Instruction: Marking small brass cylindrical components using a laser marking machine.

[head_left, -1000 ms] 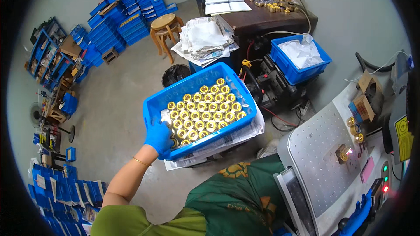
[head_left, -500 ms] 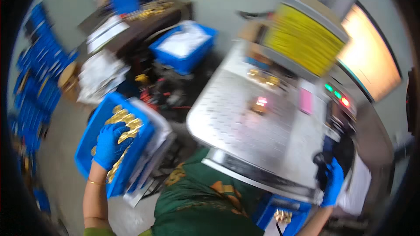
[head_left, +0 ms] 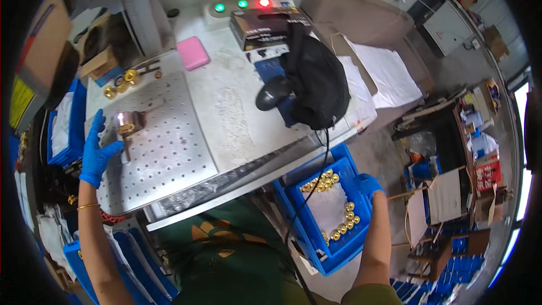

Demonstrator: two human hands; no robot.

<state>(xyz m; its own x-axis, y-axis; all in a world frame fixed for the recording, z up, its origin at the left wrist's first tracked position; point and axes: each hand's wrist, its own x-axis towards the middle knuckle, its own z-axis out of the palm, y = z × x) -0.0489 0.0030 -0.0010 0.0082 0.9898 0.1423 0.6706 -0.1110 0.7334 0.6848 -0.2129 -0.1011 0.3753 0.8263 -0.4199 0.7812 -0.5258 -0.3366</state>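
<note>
My left hand (head_left: 97, 155), in a blue glove, is beside a small metal fixture (head_left: 129, 124) on the perforated metal plate (head_left: 169, 147). Its thumb and fingers are spread, with nothing visible between them. A bright spot shines on the fixture, and a round gold-coloured face shows on it. My right hand (head_left: 370, 185), also gloved in blue, is at the right rim of a blue tray (head_left: 307, 214). Its fingers curl over that edge; what they hold, if anything, is hidden. Round gold-coloured metal pieces (head_left: 341, 229) line parts of the tray around a white sheet.
Several gold-coloured pieces (head_left: 121, 83) rest at the plate's far edge. Beyond are a pink case (head_left: 192, 53), a box with lit buttons (head_left: 243, 8) and a black bag (head_left: 319, 79) beside a mouse (head_left: 273, 92). A black cable (head_left: 291, 226) hangs past the tray.
My view has turned right. My left hand has left the bin of gold-coloured pieces and is now by the fixture. My right hand has moved from beside the black bag to the blue tray.
</note>
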